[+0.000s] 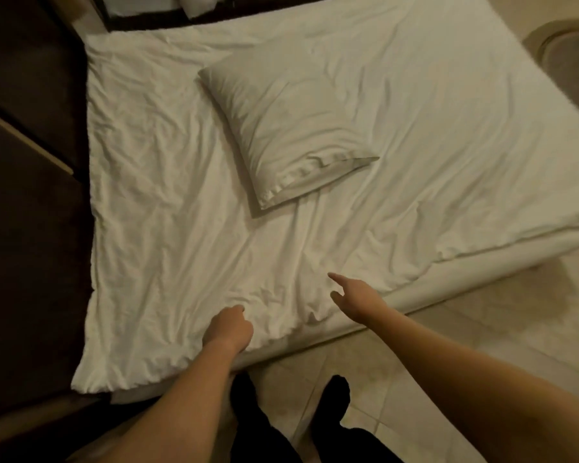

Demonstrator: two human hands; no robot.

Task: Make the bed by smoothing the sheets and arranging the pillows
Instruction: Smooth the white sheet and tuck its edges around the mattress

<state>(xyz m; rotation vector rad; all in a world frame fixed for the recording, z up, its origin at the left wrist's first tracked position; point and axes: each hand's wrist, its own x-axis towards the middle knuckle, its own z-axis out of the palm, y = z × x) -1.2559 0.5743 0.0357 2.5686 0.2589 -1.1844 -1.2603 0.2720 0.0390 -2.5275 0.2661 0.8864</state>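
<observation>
A white wrinkled sheet [168,182] covers the bed, bunched near the front edge. One white pillow [288,128] lies askew in the middle of the bed. My left hand [229,327] is curled and grips a fold of the sheet near the front edge. My right hand [355,297] hovers just above the sheet to its right, fingers stretched out towards the pillow and holding nothing.
A dark headboard or cabinet [30,195] runs along the bed's left side. Tiled floor [448,345] lies to the right and front. My dark-clothed legs [335,396] stand at the bed's edge. A round rug [572,51] sits at far right.
</observation>
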